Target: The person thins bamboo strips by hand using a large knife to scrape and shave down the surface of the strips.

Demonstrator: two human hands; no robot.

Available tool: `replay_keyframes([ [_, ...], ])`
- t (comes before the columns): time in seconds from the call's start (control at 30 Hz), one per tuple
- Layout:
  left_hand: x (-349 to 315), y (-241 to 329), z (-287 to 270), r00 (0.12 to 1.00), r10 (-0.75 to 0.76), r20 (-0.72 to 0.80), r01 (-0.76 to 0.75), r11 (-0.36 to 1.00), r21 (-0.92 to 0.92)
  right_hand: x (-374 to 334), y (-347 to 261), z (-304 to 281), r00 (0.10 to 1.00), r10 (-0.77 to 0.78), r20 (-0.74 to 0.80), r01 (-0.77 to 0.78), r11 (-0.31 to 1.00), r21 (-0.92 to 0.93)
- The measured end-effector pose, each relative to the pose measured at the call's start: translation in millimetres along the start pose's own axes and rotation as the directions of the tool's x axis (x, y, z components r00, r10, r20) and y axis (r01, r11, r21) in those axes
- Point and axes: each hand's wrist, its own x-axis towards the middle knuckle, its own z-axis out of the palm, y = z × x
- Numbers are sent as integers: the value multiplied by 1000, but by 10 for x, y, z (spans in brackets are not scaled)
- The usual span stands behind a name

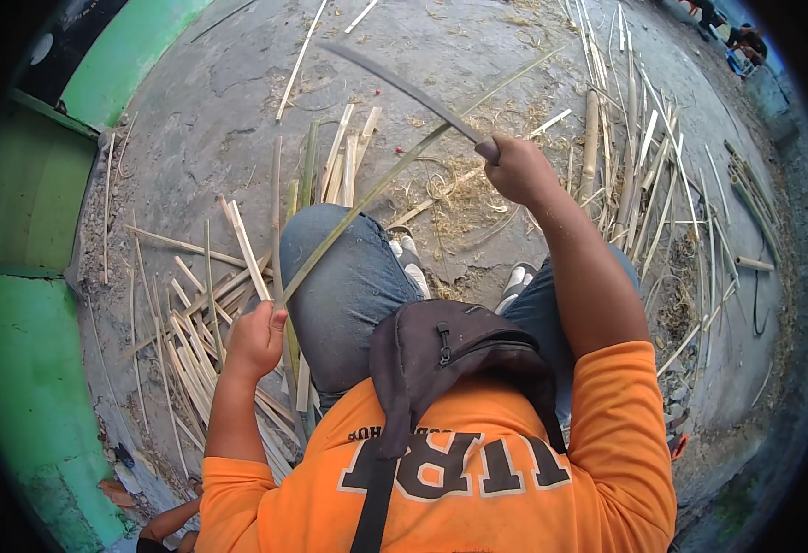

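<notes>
My right hand (522, 173) is closed around the handle of a long, slightly curved machete (395, 85). Its dark blade points up and to the left. Low on the left, my left hand (256, 339) grips the near end of a long green bamboo strip (358, 214). That strip slants over my left knee toward the far right and crosses the blade close to the handle; whether the two touch I cannot tell. Pale split bamboo pieces (249, 247) show just beyond my left hand, and whether it holds any of them is unclear.
A heap of split bamboo (196, 355) lies at my left. Bamboo poles and strips (597, 138) are spread along the right. Curly shavings (464, 207) litter the concrete floor (229, 101). A black bag (454, 355) rests at my waist. Part of another person's arm (171, 521) shows lower left.
</notes>
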Motion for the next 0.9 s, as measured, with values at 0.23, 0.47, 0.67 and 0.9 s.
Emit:
replay_keyframes([
  [0.23,49,-40,-105,999,17,28,-18,999,39,-286,-339,265,941,-323,101,333,938,-96],
  [0.47,28,-128,34,999,34,0,-34,999,26,-53,-7,97,999,6,-36,-6,1000,26],
  [0.67,33,-120,27,1000,27,10,-26,999,-30,-321,-415,277,951,-289,108,289,957,17],
  [0.9,75,-133,4,998,63,-1,-63,997,-46,-13,-35,-4,998,-16,55,11,995,95],
])
